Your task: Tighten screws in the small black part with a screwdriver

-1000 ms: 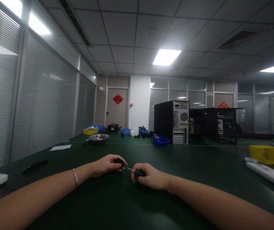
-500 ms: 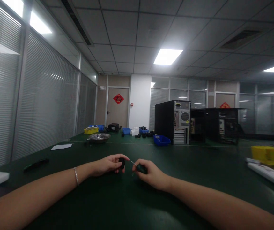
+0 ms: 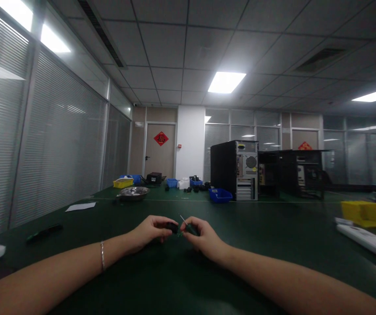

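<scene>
bare hands and forearms, a thin silvery bracelet [image 3: 102,256] on the left wrist

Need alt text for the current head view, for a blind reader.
Two bare hands meet over a dark green table: the left hand holds a small black part, the right hand a dark-handled screwdriver, its thin metal shaft pointing up. Behind them stand a shallow round metal bowl, a blue plastic bin and a black computer tower.
</scene>
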